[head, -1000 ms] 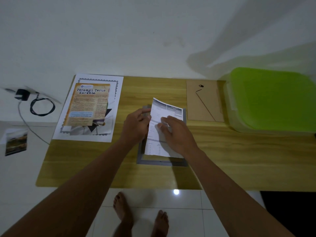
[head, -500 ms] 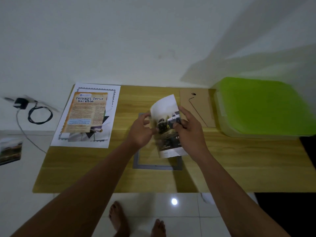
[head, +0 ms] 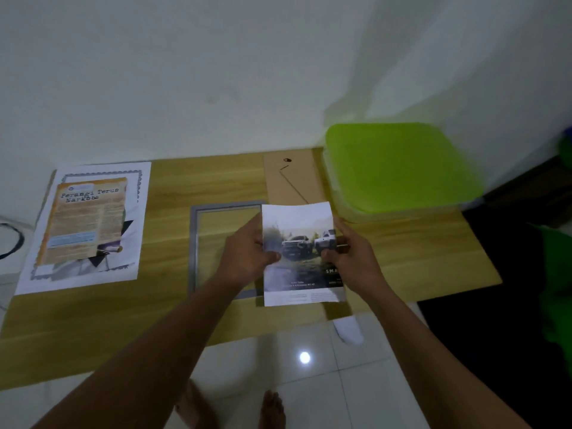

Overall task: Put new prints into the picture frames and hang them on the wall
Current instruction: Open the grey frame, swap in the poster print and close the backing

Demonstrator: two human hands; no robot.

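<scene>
Lifted off the grey frame (head: 194, 243) since earlier, the print (head: 298, 258) is being pinched by both hands' grips, left (head: 247, 255) and right (head: 353, 255), above the wooden desk (head: 418, 261) against a white wall (head: 216, 72).

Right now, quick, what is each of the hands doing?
Left hand: closed on the left edge of the car print.
Right hand: closed on the print's right edge.

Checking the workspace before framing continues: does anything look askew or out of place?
Mostly tidy. The paper stack at the table's left end overhangs its edge, so it could slip. The frame lies empty, its backing board apart; both hands hold the print.
</scene>
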